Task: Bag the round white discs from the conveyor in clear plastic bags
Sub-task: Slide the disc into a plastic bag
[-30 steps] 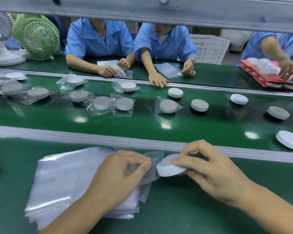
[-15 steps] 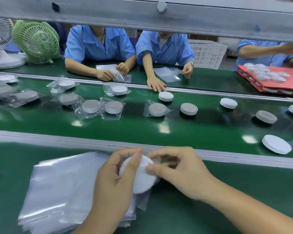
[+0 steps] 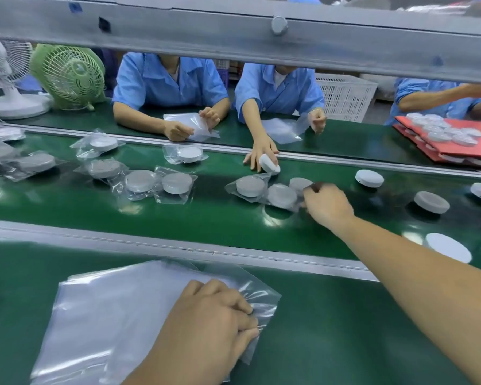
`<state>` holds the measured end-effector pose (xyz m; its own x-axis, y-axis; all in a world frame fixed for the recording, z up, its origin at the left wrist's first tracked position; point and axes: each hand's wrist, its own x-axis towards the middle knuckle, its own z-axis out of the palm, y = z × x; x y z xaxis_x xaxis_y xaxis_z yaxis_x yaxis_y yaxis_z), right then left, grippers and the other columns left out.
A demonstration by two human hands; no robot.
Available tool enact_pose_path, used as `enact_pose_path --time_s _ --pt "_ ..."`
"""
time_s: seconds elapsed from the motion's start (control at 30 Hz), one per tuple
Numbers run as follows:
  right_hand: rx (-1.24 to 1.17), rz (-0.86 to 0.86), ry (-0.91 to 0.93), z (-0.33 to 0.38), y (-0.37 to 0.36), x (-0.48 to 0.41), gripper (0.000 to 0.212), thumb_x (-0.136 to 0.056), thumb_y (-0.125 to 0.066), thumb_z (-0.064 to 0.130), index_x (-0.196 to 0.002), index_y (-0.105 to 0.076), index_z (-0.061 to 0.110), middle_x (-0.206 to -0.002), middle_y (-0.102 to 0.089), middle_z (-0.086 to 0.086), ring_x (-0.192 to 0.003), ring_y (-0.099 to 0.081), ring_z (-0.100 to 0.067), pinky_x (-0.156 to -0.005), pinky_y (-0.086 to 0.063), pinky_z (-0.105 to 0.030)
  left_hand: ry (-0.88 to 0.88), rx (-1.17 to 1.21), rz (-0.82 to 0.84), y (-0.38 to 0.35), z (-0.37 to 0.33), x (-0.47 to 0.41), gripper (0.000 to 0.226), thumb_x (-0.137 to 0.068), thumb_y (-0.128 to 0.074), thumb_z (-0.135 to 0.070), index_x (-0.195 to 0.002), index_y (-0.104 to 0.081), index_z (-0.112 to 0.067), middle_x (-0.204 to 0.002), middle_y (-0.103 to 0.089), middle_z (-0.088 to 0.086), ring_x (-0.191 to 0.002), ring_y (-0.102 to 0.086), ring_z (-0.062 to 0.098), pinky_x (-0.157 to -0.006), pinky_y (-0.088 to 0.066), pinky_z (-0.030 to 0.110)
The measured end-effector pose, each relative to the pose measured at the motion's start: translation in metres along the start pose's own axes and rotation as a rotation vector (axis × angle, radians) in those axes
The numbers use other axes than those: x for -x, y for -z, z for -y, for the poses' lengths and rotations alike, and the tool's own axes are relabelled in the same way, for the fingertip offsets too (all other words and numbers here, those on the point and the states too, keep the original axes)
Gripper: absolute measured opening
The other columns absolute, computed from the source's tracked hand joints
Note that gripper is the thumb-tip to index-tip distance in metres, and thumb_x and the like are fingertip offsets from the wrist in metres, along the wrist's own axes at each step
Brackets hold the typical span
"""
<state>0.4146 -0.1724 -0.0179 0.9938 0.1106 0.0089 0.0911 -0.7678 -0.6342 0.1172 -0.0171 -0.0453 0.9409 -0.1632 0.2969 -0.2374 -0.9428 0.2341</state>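
At the left the stack of clear plastic bags point(image 3: 117, 315) lay on the near tabletop point(image 3: 331, 329), and the left hand point(image 3: 206, 326) rested on its right corner with the fingers point(image 3: 242, 307) curled together, pinching the crinkled top film. The film looked thin, limp and slippery, so a corner or the open mouth seemed the place to take it. Farther right, the right hand point(image 3: 326, 205) reached over the metal rail point(image 3: 178, 245) onto the green conveyor belt point(image 3: 206, 215), fingers closed at the edge of a bagged disc point(image 3: 282, 195); I could not tell whether they truly gripped it. Bare round white discs point(image 3: 431, 202) lay beyond on the belt, apparently light, rigid and smooth, best held across the rim. The belt was glossy and crowded; blue-shirted workers point(image 3: 167, 81) sat opposite under a grey beam point(image 3: 233, 31).
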Motion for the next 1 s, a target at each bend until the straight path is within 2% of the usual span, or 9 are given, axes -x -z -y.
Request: enact_pose_path --time_s 0.1,0.2,0.33,0.43,0.53,0.63,0.73,0.83,1.0 --pt "0.425 -0.131 0.122 -0.011 -0.003 -0.013 0.036 -0.098 -0.036 0.037 -0.104 -0.066 0.017 -0.126 -0.056 -0.019 -0.114 -0.05 -0.037 -0.089 -0.045 -0.043 0.014 0.053 -0.012 -0.002 0.001 0.003 0.015 -0.074 -0.06 -0.063 -0.076 -0.073 -0.056 -0.084 -0.062 -0.037 -0.082 -0.059 -0.005 -0.065 -0.053 0.023" --pt "0.647 0.148 0.227 -0.011 -0.008 -0.024 0.05 -0.104 -0.042 0.032 -0.153 -0.041 0.032 -0.171 -0.005 -0.006 -0.157 -0.004 -0.031 -0.121 -0.026 -0.048 0.031 0.065 -0.055 -0.004 0.003 0.003 0.019 -0.075 -0.055 -0.063 -0.076 -0.072 -0.056 -0.085 -0.061 -0.037 -0.084 -0.057 -0.007 -0.063 -0.053 0.023" --pt "0.691 0.153 0.393 0.003 -0.019 -0.026 0.053 -0.093 -0.045 0.006 -0.137 -0.037 0.036 -0.134 -0.052 -0.007 -0.116 -0.057 -0.034 -0.081 -0.05 -0.041 0.057 0.099 -0.064 -0.007 0.008 0.004 0.018 -0.074 -0.057 -0.064 -0.076 -0.072 -0.055 -0.085 -0.061 -0.038 -0.083 -0.058 -0.006 -0.062 -0.053 0.023" --pt "0.695 0.031 0.326 0.006 -0.013 -0.028 0.024 -0.086 -0.046 0.005 -0.106 -0.049 0.019 -0.085 -0.057 -0.007 -0.067 -0.054 -0.023 -0.055 -0.038 -0.031 0.063 0.09 -0.063 -0.006 0.006 0.004 0.018 -0.075 -0.057 -0.063 -0.074 -0.072 -0.053 -0.084 -0.061 -0.038 -0.083 -0.056 -0.007 -0.063 -0.053 0.022" --pt "0.708 0.007 0.348 -0.005 -0.008 -0.036 0.016 -0.096 -0.06 0.032 -0.106 -0.054 0.021 -0.127 -0.06 -0.013 -0.104 -0.059 -0.033 -0.078 -0.052 -0.039 0.055 0.091 -0.085 -0.008 0.003 0.002 0.017 -0.074 -0.059 -0.062 -0.071 -0.072 -0.052 -0.082 -0.061 -0.039 -0.083 -0.052 -0.011 -0.069 -0.051 0.021" --pt "0.719 0.141 0.403 -0.011 -0.016 -0.04 0.042 -0.102 -0.042 0.058 -0.139 -0.056 0.043 -0.17 -0.011 0.005 -0.157 -0.01 -0.027 -0.117 -0.033 -0.051 0.063 0.124 -0.111 -0.011 0.002 0.001 0.015 -0.072 -0.061 -0.062 -0.07 -0.072 -0.052 -0.082 -0.062 -0.039 -0.082 -0.051 -0.011 -0.072 -0.049 0.02" --pt "0.775 0.213 0.405 -0.006 -0.026 -0.046 0.055 -0.105 -0.025 0.06 -0.151 -0.044 0.039 -0.172 0.0 0.006 -0.159 0.001 -0.025 -0.121 -0.025 -0.052 0.087 0.135 -0.098 -0.012 0.002 -0.002 0.016 -0.074 -0.06 -0.062 -0.072 -0.072 -0.051 -0.084 -0.062 -0.039 -0.083 -0.053 -0.011 -0.065 -0.048 0.018" --pt "0.769 0.157 0.413 -0.001 -0.033 -0.049 0.058 -0.106 -0.027 0.055 -0.156 -0.036 0.028 -0.169 -0.021 -0.001 -0.154 -0.022 -0.026 -0.118 -0.03 -0.046 0.139 0.166 -0.093 -0.012 0.006 -0.004 0.019 -0.079 -0.059 -0.062 -0.081 -0.074 -0.05 -0.09 -0.063 -0.039 -0.088 -0.052 -0.009 -0.074 -0.043 0.02" --pt "0.649 -0.09 0.549 0.0 -0.021 -0.041 0.033 -0.103 -0.048 0.048 -0.12 -0.068 0.029 -0.129 -0.062 -0.001 -0.112 -0.06 -0.029 -0.088 -0.053 -0.037 0.245 0.171 -0.136 -0.009 0.009 -0.004 0.029 -0.086 -0.05 -0.061 -0.092 -0.075 -0.048 -0.096 -0.064 -0.038 -0.097 -0.053 -0.006 -0.092 -0.041 0.026"
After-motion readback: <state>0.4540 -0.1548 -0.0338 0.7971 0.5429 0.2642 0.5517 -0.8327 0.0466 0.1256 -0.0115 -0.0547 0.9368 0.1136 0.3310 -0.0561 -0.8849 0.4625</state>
